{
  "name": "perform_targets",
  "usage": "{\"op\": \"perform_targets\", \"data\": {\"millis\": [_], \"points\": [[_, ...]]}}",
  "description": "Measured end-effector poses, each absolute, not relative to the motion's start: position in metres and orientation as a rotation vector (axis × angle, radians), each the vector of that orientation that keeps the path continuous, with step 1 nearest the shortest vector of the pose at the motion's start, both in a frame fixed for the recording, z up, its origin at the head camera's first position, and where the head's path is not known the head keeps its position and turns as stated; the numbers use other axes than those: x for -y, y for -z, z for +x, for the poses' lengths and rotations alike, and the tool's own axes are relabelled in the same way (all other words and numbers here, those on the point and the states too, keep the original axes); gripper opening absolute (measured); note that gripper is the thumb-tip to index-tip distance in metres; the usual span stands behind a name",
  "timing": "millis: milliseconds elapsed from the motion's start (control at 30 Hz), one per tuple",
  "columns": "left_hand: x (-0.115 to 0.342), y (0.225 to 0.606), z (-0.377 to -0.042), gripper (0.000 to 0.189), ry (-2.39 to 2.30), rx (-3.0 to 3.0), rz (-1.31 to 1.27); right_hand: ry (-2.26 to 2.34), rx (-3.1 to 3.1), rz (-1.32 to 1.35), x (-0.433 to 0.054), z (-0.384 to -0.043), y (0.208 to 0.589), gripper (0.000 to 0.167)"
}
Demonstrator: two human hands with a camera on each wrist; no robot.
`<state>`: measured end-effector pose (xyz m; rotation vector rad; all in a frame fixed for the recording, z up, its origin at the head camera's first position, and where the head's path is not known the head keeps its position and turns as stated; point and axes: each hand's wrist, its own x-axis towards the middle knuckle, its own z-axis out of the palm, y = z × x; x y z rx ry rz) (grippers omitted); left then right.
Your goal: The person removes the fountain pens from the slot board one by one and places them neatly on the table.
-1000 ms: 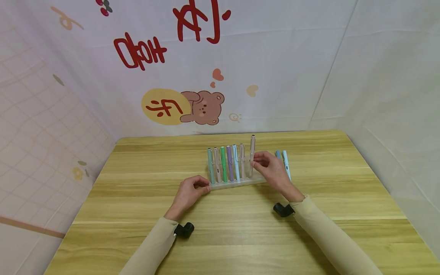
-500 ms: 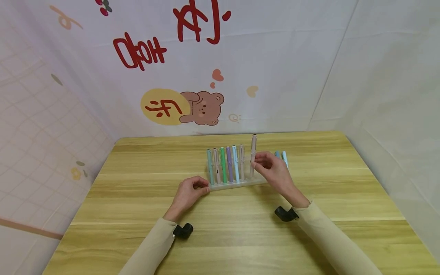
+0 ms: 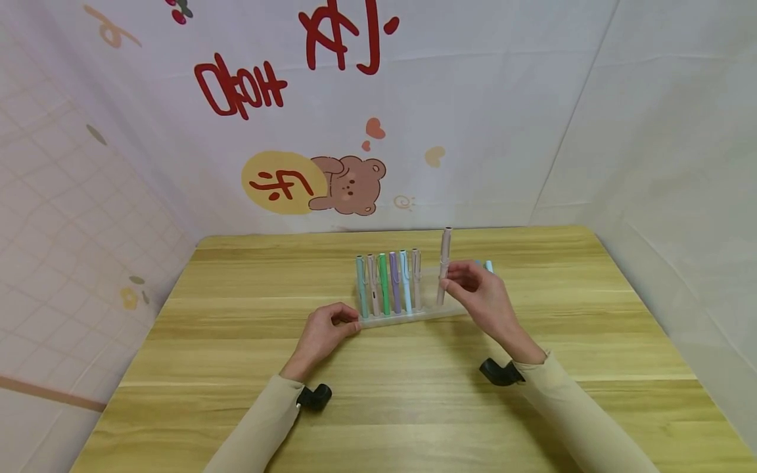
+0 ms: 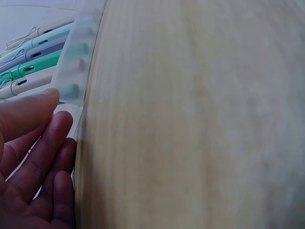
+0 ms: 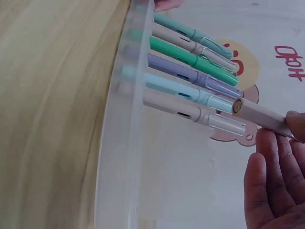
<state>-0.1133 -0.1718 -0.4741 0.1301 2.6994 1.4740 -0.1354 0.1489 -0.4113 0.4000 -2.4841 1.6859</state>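
Note:
My right hand [image 3: 487, 299] pinches a pale pinkish-beige pen [image 3: 445, 263] between thumb and fingers, holding it almost upright over the right part of a clear pen stand [image 3: 408, 318]. In the right wrist view, the round lower end of this pen [image 5: 237, 106] is apart from the stand's base. My left hand [image 3: 322, 332] grips the stand's left end, thumb [image 4: 47, 98] on its corner. Capped pens stand in a row there: teal [image 3: 362, 289], beige [image 3: 374, 292], green [image 3: 385, 286], purple [image 3: 395, 286], light blue [image 3: 405, 282] and another beige pen [image 3: 416, 282].
Behind my right hand show the tops of a light blue pen [image 3: 489, 266] and a darker blue pen [image 3: 478, 263], mostly hidden. The wooden table [image 3: 402, 407] meets a white printed backdrop [image 3: 491, 98] at its back edge. Cloth walls stand at both sides.
My right hand has moved a little to the right with the beige pen, covering more of the two blue pens behind it. The left hand stays at the stand's end.

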Motion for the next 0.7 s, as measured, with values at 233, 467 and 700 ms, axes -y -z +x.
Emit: {"op": "perform_targets", "data": {"millis": [233,467,700], "points": [[0.172,0.475,-0.114,0.011,-1.482,-2.684,0.128,-1.682,2.457,0.366,-0.158,-0.133,0.407,0.031],[0.173,0.474,-0.113,0.01,-1.474,-2.682,0.115,-1.67,2.46,0.341,-0.167,-0.132,0.407,0.033],[0.173,0.472,-0.113,0.01,-1.484,-2.673,0.116,-1.655,2.437,0.341,-0.174,-0.131,0.406,0.033]]}}
